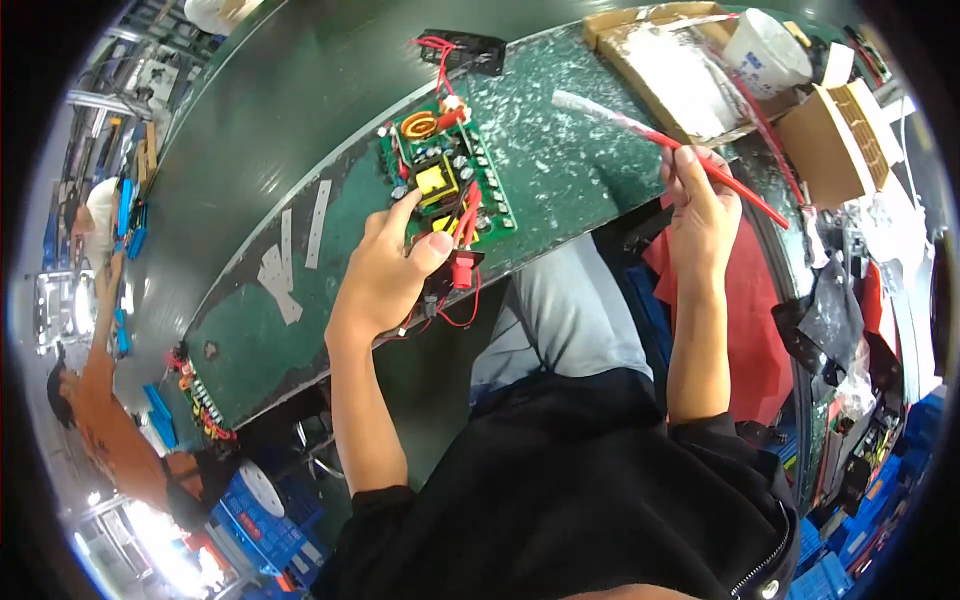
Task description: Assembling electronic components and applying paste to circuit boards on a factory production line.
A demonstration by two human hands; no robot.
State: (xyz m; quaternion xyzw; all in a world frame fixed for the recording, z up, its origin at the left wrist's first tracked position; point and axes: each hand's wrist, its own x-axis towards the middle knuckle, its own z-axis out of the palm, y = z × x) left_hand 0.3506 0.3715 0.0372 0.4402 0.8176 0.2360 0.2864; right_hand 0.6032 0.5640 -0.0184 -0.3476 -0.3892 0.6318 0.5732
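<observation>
A green circuit board (pixel 497 187) lies at the table's near edge, crowded with yellow transformers, a copper coil and capacitors. My left hand (pixel 388 262) grips its near left side, index finger along the edge and thumb by the near end. Red wires (pixel 470 210) and a red socket (pixel 462 272) sit beside that thumb. To the right, my right hand (pixel 700 205) is closed round a long red stick (pixel 740 187). The stick's whitish far end (pixel 590 106) points left over the table, apart from the board.
A black panel with red wires (pixel 478 54) lies beyond the board. Pale strips (pixel 318 225) are on the left. At the back right are a cardboard tray with white paste (pixel 600 32), a white tub (pixel 765 55) and a carton (pixel 825 150). Another person (pixel 115 430) works far left.
</observation>
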